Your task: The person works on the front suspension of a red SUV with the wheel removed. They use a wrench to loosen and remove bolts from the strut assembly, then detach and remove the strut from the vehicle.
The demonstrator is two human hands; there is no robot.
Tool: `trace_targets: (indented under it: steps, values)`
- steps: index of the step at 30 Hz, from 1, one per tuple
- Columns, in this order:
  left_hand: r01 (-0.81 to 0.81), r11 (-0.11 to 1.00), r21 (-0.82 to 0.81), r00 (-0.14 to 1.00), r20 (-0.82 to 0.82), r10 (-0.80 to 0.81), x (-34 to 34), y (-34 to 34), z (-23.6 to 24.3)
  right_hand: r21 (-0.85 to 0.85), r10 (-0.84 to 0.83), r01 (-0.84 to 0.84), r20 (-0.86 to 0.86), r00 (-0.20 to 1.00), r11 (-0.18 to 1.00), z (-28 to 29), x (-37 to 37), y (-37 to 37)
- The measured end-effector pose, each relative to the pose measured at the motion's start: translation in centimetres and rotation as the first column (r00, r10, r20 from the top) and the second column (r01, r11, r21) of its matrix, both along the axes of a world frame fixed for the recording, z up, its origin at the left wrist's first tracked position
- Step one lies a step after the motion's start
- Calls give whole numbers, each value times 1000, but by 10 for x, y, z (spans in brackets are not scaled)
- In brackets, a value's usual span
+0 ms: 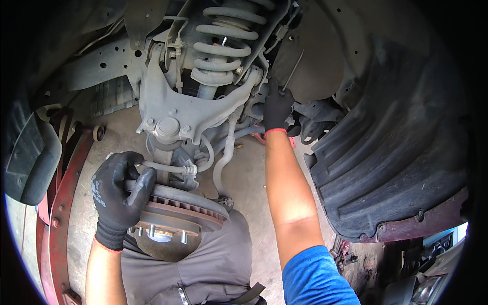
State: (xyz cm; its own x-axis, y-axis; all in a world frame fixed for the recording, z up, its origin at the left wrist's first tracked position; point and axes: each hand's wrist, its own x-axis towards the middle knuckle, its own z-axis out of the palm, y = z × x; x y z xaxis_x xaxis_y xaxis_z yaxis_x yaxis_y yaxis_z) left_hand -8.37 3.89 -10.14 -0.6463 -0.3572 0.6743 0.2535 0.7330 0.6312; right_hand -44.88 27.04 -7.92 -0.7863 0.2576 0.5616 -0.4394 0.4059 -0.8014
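Observation:
My left hand (pixel 122 195), in a black glove, curls over the upper edge of the brake disc (pixel 180 211), thumb and fingers bent round its rim. Wheel studs and the hub show on the disc's near side. Farther off to the right, my gloved right hand (pixel 278 108) is closed round a thin metal rod (pixel 294 70) that sticks up and to the right. The rod's lower end is hidden in the fist. Beside that hand is the rear end of the grey upper control arm (pixel 173 109). A ball joint sits at this arm's near end.
Behind the arm stands a coil spring (pixel 223 48) over a shock absorber. A black ribbed wheel-well liner (pixel 386 152) fills the right side. At left runs a red metal frame (pixel 60 229). A brake hose (pixel 207 152) loops beside the knuckle, above concrete floor (pixel 254 188).

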Motion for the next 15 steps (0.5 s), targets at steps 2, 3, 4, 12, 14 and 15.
trace_targets:
  steps: [2, 3, 4, 12, 14, 15]
  values:
    - [-9, 1000, -12, 1000, -8, 9, 0, 0, 0, -8, -24, 24, -39, 999, 1000, 6, -4, -7]
    - [-19, 1000, -22, 1000, -7, 19, 0, 0, 0, -14, -30, 30, -67, 997, 999, 6, -8, -10]
    - [-33, 999, -39, 999, 4, 33, 1, -1, 0, -36, -37, 35, -75, 996, 999, 5, -12, -11]
    - [-56, 997, -62, 998, -27, 55, 2, -1, 0, 4, -112, 114, -128, 985, 993, 0, -40, -14]
    - [-60, 996, -63, 998, 6, 60, 4, -1, 2, -133, -4, -1, -38, 999, 991, 2, -39, -15]
    - [-53, 997, -58, 998, 30, 55, 4, -1, 2, -120, 19, -26, -59, 998, 992, 3, -39, -15]
